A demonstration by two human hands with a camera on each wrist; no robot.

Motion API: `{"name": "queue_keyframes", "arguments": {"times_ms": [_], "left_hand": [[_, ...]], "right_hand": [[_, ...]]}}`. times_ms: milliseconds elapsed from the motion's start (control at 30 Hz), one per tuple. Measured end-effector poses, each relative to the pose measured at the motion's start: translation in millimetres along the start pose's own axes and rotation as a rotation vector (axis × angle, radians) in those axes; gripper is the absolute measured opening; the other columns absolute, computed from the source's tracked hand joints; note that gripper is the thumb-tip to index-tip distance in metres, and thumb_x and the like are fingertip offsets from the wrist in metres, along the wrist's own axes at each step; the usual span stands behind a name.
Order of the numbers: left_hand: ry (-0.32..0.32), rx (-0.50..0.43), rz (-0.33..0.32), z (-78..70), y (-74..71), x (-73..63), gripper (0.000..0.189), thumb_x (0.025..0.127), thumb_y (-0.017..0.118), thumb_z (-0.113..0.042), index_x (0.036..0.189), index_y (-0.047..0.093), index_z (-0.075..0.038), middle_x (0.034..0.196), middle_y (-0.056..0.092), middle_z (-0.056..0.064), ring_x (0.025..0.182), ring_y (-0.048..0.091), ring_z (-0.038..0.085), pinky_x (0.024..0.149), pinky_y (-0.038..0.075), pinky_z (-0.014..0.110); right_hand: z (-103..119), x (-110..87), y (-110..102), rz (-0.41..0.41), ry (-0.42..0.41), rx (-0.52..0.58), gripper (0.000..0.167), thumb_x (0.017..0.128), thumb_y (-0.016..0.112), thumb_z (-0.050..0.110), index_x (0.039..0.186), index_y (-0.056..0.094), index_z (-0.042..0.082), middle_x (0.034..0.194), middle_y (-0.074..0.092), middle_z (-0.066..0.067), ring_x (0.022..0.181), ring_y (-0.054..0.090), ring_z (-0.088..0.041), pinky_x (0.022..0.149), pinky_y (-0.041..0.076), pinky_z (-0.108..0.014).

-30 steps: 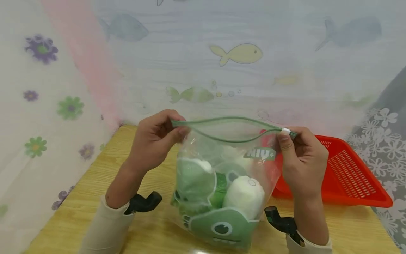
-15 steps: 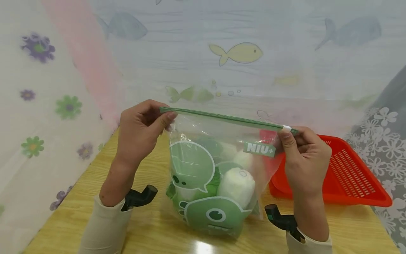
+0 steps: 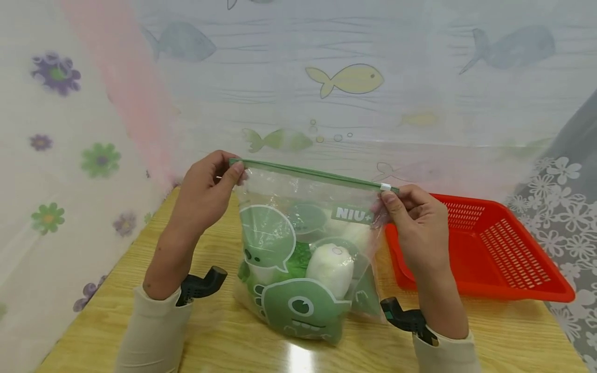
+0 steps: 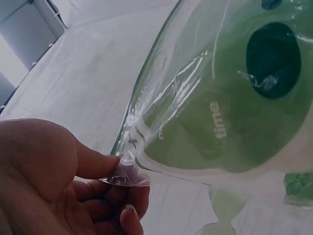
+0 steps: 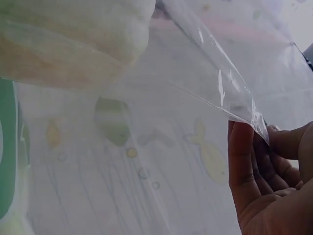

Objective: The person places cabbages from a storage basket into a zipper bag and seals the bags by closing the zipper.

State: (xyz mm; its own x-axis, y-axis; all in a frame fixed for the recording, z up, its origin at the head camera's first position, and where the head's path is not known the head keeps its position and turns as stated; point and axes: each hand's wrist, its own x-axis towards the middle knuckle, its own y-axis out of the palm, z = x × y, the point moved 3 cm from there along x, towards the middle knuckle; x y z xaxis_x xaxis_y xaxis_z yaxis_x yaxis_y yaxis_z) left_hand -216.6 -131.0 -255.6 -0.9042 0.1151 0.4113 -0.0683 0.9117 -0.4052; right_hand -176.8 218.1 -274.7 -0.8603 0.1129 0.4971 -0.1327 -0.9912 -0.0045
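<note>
A clear zip bag (image 3: 298,311) with green cartoon prints and "NIU+" lettering hangs upright between both hands, its bottom low over the table. Along its top runs a straight green zip strip (image 3: 308,172), the two edges together. My left hand (image 3: 202,194) pinches the strip's left end between thumb and fingers. At the other end, my right hand (image 3: 420,223) pinches the corner, thumb just below the white slider (image 3: 385,187). Through the plastic show a rounded white item (image 3: 330,269) and a green leafy one (image 3: 297,259). Both wrist views show thumb and fingers on the plastic corners.
A red plastic basket (image 3: 494,259) with slotted sides stands on the right of the wood-grain table (image 3: 210,331), behind my right forearm. A pale curtain (image 3: 280,93) printed with fish hangs at the back, with flower-printed cloth at both sides.
The bag's mouth, gaping one second ago, has been pulled into a straight line. My left hand moved left and up; then my right hand came left with the bag, uncovering more of the basket.
</note>
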Motion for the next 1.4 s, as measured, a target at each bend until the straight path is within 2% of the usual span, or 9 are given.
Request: {"name": "queue_keyframes", "arguments": {"times_ms": [100,200,333,433,533,667,867,1233,1400], "left_hand": [[-0.033,0.102,-0.041,-2.3,4.7,-3.0,0.03,0.116,0.047,-0.022,0.128,0.057,0.003,0.114,0.062,0.018,0.101,0.058,0.031,0.089,0.046,0.041],[0.037,0.305,-0.163,-16.8,20.5,-11.1,0.03,0.114,0.049,-0.018,0.137,0.053,0.002,0.126,0.058,0.02,0.11,0.055,0.038,0.094,0.04,0.052],[0.334,0.48,-0.257,-49.0,55.9,-25.4,0.037,0.108,0.063,-0.016,0.141,0.055,-0.001,0.14,0.056,0.017,0.131,0.051,0.036,0.102,0.03,0.061],[0.552,0.444,-0.191,-67.4,80.4,-31.3,0.039,0.106,0.069,-0.021,0.14,0.06,-0.005,0.141,0.059,0.011,0.139,0.05,0.027,0.105,0.028,0.06],[0.651,0.376,-0.127,-77.4,98.3,-30.2,0.035,0.106,0.07,-0.024,0.138,0.064,-0.01,0.139,0.063,0.005,0.14,0.052,0.022,0.106,0.029,0.057],[0.682,0.313,-0.098,-84.5,113.8,-24.2,0.029,0.105,0.07,-0.026,0.133,0.07,-0.015,0.131,0.067,0.001,0.133,0.056,0.019,0.104,0.029,0.056],[0.689,0.261,-0.129,-89.4,123.3,-17.6,0.014,0.106,0.069,-0.024,0.116,0.077,-0.018,0.114,0.071,-0.006,0.118,0.058,0.018,0.1,0.027,0.056],[0.683,0.301,-0.119,-90.7,122.8,-15.7,0.009,0.105,0.069,-0.025,0.106,0.075,-0.018,0.104,0.072,-0.009,0.113,0.057,0.018,0.099,0.027,0.058],[0.66,0.336,-0.101,-84.5,113.7,-13.0,0.01,0.105,0.069,-0.027,0.107,0.075,-0.02,0.104,0.072,-0.01,0.114,0.056,0.017,0.099,0.026,0.059]], "right_hand": [[-2.1,0.6,0.9,0.006,-0.006,-0.001,0.017,0.105,0.065,0.001,0.109,0.07,-0.014,0.086,0.078,-0.008,0.07,0.075,-0.017,0.073,0.063,-0.027],[-2.7,0.3,3.7,0.025,-0.028,-0.01,0.018,0.106,0.062,0.0,0.112,0.071,-0.015,0.088,0.079,-0.006,0.07,0.075,-0.016,0.074,0.062,-0.025],[-0.5,-1.2,10.2,0.04,-0.102,-0.001,0.015,0.104,0.064,-0.002,0.109,0.071,-0.014,0.088,0.079,-0.007,0.07,0.075,-0.016,0.074,0.062,-0.025],[2.0,-4.0,15.3,0.052,-0.169,0.006,0.012,0.103,0.065,-0.005,0.108,0.072,-0.013,0.088,0.078,-0.008,0.069,0.074,-0.016,0.073,0.062,-0.025],[4.7,-7.5,19.1,0.063,-0.229,-0.018,0.01,0.101,0.065,-0.008,0.106,0.073,-0.011,0.087,0.078,-0.008,0.069,0.074,-0.015,0.071,0.062,-0.025],[8.4,-9.8,23.5,0.1,-0.314,0.006,0.012,0.1,0.063,-0.014,0.106,0.073,-0.013,0.088,0.078,-0.009,0.07,0.074,-0.015,0.07,0.062,-0.025],[13.9,-11.9,29.6,0.144,-0.417,0.033,0.01,0.099,0.064,-0.013,0.106,0.072,-0.015,0.087,0.076,-0.013,0.071,0.072,-0.015,0.07,0.061,-0.024],[19.3,-14.7,28.8,0.123,-0.456,-0.041,0.011,0.098,0.066,-0.013,0.104,0.075,-0.011,0.084,0.074,-0.019,0.073,0.074,-0.014,0.069,0.062,-0.024],[20.3,-16.5,26.4,0.077,-0.453,-0.075,0.012,0.097,0.066,-0.014,0.101,0.076,-0.009,0.082,0.074,-0.018,0.071,0.074,-0.013,0.069,0.062,-0.024]]}}
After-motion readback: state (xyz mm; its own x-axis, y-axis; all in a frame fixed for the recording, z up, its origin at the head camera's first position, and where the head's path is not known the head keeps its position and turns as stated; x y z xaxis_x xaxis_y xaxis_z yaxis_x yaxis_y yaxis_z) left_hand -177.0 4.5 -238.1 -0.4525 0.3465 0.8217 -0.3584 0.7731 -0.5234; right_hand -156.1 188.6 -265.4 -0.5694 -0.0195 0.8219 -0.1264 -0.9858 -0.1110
